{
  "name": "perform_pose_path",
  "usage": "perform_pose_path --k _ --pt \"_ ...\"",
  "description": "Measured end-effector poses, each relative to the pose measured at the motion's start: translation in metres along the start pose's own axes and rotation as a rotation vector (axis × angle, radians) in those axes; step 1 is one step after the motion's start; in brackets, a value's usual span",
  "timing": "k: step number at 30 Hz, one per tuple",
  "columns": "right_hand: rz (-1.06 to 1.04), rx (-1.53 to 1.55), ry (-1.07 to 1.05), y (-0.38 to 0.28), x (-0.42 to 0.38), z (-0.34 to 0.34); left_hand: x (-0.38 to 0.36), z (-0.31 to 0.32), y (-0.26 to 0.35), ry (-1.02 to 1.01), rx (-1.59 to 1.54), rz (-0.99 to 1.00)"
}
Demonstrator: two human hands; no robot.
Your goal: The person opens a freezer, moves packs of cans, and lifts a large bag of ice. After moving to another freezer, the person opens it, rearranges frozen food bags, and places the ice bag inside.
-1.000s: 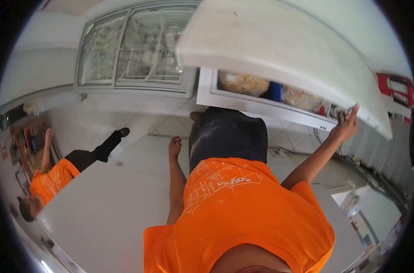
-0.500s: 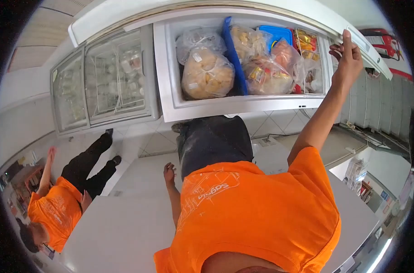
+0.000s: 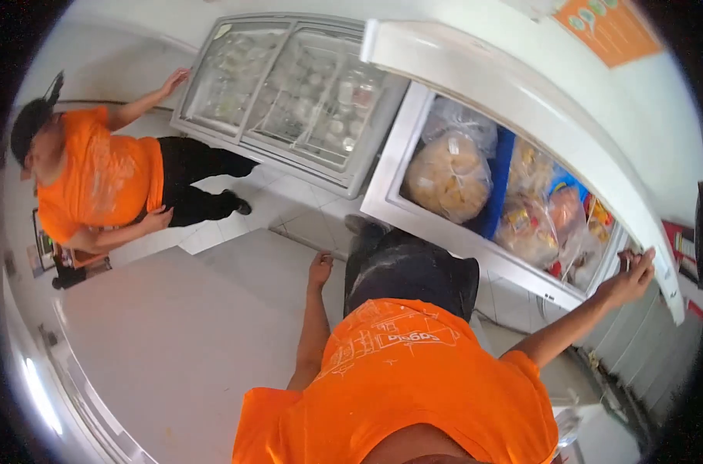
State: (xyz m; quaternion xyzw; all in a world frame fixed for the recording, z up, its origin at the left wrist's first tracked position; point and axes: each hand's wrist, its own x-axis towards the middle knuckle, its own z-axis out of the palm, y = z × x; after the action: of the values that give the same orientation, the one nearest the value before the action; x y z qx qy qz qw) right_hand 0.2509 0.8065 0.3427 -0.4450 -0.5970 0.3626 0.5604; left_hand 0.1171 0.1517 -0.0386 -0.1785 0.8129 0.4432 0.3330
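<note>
My right hand (image 3: pixel 633 277) is at the right front corner of the raised white freezer lid (image 3: pixel 537 116), fingers curled round its edge. Below the lid, the chest freezer (image 3: pixel 475 251) stands partly uncovered. Inside lie a large clear bag of pale yellowish food (image 3: pixel 449 178), a blue divider (image 3: pixel 500 189) and a bag with reddish and yellow packets (image 3: pixel 527 232). Hanging beside my dark trousers, my left hand (image 3: pixel 320 271) has loosely bent fingers and holds nothing that I can see.
A glass-topped freezer (image 3: pixel 285 93) with many pale items inside stands to the left. Beside it is another person in an orange shirt (image 3: pixel 108 174), one hand near its edge. A large light-grey surface (image 3: pixel 181 340) lies at lower left. Red objects (image 3: pixel 682 247) are at far right.
My view has swung left, so the freezers sit further right and the other person shows larger. The lid hides more of the freezer's back, with my right hand still at its corner.
</note>
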Motion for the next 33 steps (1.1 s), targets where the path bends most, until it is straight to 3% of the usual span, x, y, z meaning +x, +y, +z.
perform_pose_path --k 7,10,14,20,22,26,29,31,33 --pt "-0.056 -0.039 0.001 -0.003 -0.006 0.008 0.008 0.020 -0.002 0.040 0.143 0.060" --pt "-0.034 -0.013 -0.016 0.000 0.000 0.007 0.013 0.025 -0.010 0.019 0.063 -0.012" --pt "-0.045 0.012 -0.034 -0.005 0.002 0.009 0.021 0.031 -0.026 0.024 0.061 0.066" --pt "0.031 0.023 -0.010 -0.013 -0.003 0.013 0.012 0.031 0.003 -0.008 0.019 -0.006" --pt "0.047 0.038 0.005 -0.012 -0.007 0.016 0.017 0.028 0.009 -0.024 0.178 -0.071" --pt "-0.002 -0.037 -0.014 -0.007 -0.018 0.009 0.011 0.019 0.020 0.104 0.161 -0.087" --pt "0.119 -0.051 0.037 0.000 -0.027 0.001 0.019 0.006 0.011 0.134 0.249 -0.005" --pt "0.169 -0.048 0.067 0.004 -0.039 0.002 0.043 0.010 -0.034 0.142 0.378 0.069" --pt "0.218 -0.062 0.092 0.004 -0.053 0.003 0.042 0.000 -0.026 0.096 0.390 0.036"
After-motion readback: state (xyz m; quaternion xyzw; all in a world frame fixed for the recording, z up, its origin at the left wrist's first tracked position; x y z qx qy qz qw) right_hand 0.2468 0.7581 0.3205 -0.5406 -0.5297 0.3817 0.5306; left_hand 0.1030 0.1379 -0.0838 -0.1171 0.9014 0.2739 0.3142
